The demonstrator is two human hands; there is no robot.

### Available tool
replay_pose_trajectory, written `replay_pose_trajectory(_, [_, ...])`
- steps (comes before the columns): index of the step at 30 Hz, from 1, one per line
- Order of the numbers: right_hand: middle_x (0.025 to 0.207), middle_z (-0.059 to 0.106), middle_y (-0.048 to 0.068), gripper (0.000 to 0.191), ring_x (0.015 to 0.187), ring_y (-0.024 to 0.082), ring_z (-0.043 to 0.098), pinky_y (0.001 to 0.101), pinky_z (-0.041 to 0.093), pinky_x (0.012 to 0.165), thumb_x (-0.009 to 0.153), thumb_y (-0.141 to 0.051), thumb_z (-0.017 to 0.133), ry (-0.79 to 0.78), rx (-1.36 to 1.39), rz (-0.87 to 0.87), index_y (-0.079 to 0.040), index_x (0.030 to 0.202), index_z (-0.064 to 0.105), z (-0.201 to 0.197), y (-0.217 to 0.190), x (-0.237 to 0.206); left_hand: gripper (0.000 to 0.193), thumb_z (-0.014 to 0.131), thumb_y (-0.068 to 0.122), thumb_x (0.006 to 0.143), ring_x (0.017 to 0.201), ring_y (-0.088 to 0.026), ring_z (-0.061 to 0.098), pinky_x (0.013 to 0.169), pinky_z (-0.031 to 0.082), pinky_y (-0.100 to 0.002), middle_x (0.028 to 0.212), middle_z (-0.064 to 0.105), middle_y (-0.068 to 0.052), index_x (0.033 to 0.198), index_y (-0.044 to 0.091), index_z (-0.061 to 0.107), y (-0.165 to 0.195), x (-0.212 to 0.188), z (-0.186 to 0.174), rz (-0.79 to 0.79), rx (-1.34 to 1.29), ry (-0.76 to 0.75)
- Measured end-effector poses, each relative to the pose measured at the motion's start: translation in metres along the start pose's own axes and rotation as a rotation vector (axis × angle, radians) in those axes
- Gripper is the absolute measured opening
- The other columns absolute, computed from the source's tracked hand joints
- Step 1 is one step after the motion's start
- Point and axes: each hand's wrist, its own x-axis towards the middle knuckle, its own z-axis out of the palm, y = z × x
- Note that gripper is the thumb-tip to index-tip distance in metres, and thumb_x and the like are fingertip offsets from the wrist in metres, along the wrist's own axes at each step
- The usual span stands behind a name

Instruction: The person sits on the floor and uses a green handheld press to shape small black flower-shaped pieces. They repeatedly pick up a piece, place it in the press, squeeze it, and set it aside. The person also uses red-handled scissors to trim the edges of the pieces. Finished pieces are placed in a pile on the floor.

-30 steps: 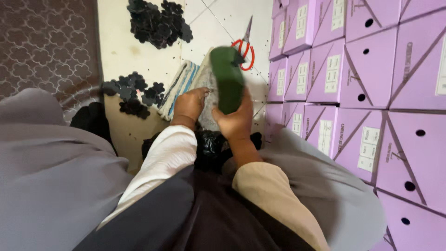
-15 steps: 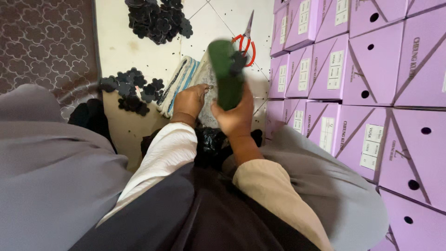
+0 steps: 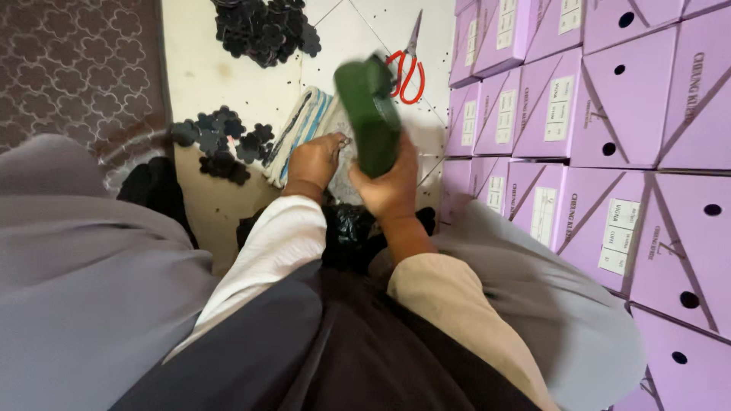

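Head view: right hand (image 3: 392,186) gripping green block (image 3: 368,114)

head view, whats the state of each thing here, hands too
green block: lifted, tilted, blurred, gripped by right hand
left hand: down on the striped cloth, whether it grips cannot be told
scissors: lying flat on the floor, blades shut
purple boxes: closed, stacked
black cutouts: loose in piles on the floor
black bag: crumpled between the arms

The block (image 3: 369,114) stands up out of the right hand (image 3: 392,186); the left hand (image 3: 314,161) is just left of it on folded cloth (image 3: 301,129). Scissors (image 3: 407,65) lie beyond, stacked boxes (image 3: 594,114) right, cut pieces (image 3: 217,141) farther left
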Motion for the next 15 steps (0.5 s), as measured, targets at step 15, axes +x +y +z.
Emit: replay_pose_trajectory(15, [0.115, 0.067, 0.015, 0.068, 0.105, 0.032, 0.067, 0.0406, 0.055, 0.095, 0.073, -0.018, 0.087, 0.037, 0.214, 0.081, -0.002, 0.130, 0.053, -0.002, 0.002, 0.006, 0.022, 0.061, 0.015, 0.093, 0.075, -0.035, 0.071, 0.067, 0.057, -0.048, 0.089, 0.075, -0.014, 0.104, 0.022, 0.079, 0.002, -0.001, 0.001, -0.025, 0.091, -0.080])
